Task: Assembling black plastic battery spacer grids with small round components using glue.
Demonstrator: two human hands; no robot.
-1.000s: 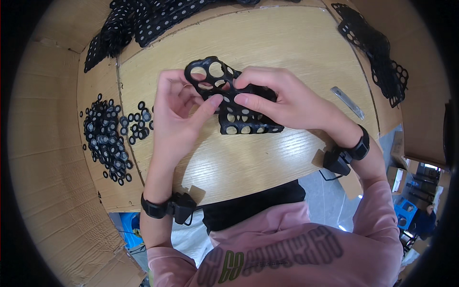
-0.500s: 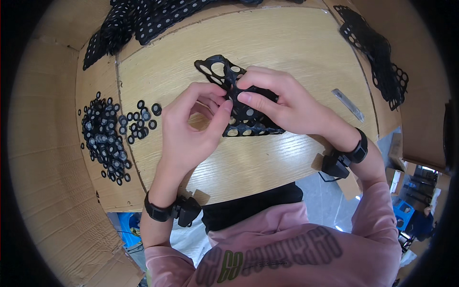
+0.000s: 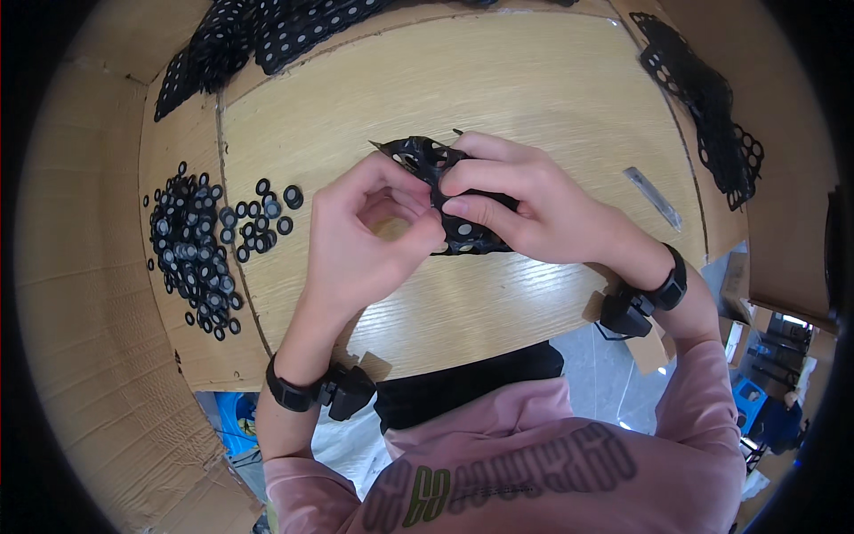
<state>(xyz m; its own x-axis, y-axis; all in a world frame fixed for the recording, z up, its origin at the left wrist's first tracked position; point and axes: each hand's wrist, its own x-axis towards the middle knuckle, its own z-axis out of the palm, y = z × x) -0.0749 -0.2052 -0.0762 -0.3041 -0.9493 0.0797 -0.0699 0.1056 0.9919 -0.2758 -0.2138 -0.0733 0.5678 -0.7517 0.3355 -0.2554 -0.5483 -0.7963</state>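
A thin black perforated sheet (image 3: 464, 230), flexible like rubber, is bunched up between my hands above the middle of the table. Pale discs fill some of its round holes; others are open. My right hand (image 3: 525, 200) clasps it from the right, thumb on top and fingers curled over its far side. At its left edge, my left hand (image 3: 369, 227) is closed in a pinch, thumb and fingertips drawn together against the sheet. What lies exactly between those fingertips is hidden. Part of the sheet disappears beneath my right hand.
Many small black rings with grey centres form a pile (image 3: 189, 249) on the left, with several more scattered beside it. Stacked perforated sheets (image 3: 302, 36) lie at the far left. Crumpled holed sheets (image 3: 703, 107) and a clear plastic strip (image 3: 654, 198) lie right. Cardboard walls (image 3: 89, 267) flank the table.
The sheet's raised upper left part has folded down and bunched closer to my hands. My left hand has shifted slightly right, and its fingertips have closed in against the sheet.
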